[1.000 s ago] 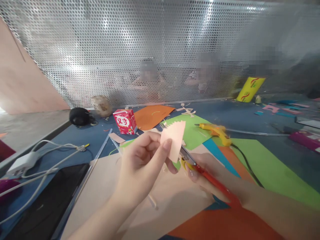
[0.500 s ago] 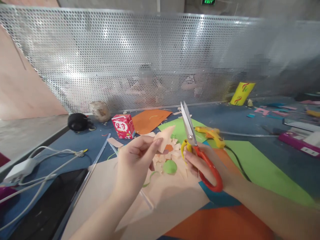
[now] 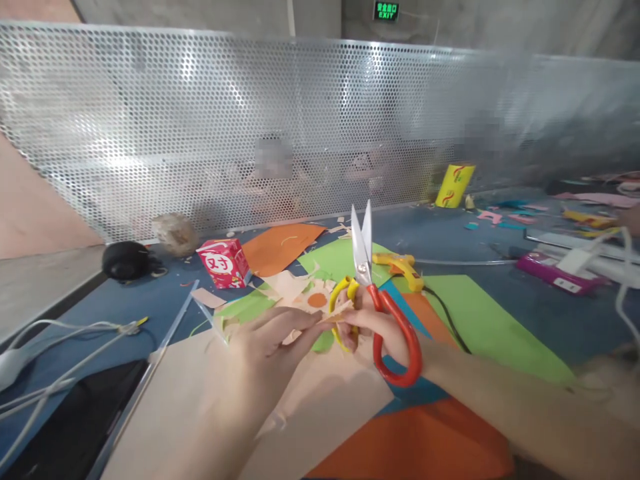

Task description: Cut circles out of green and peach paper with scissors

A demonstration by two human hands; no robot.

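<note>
My left hand (image 3: 267, 350) is closed, pinching a small piece of peach paper (image 3: 338, 312) between thumb and fingers. My right hand (image 3: 387, 330) has scissors (image 3: 363, 268) hooked over its fingers, one handle red and one yellow. Their blades point up and stand slightly apart, away from the paper. The right fingertips also reach the paper's right end, meeting the left hand's. Behind the hands lie peach cut pieces around an orange disc (image 3: 317, 300). A green paper disc (image 3: 323, 342) is partly hidden below the fingers. Under both hands spreads a large peach sheet (image 3: 320, 413).
A red box (image 3: 223, 264) stands left of an orange sheet (image 3: 285, 248). To the right are a yellow glue gun (image 3: 404, 268) with a black cord and green sheets (image 3: 493, 320). At left lie white cables (image 3: 55, 380) and a black tablet-like slab (image 3: 80, 420). A perforated metal screen (image 3: 320, 120) closes the back.
My hands have come together, and the right fingertips now touch the paper piece. Before, the left hand held it raised alone. The scissor blades have spread a little. The view has swung right.
</note>
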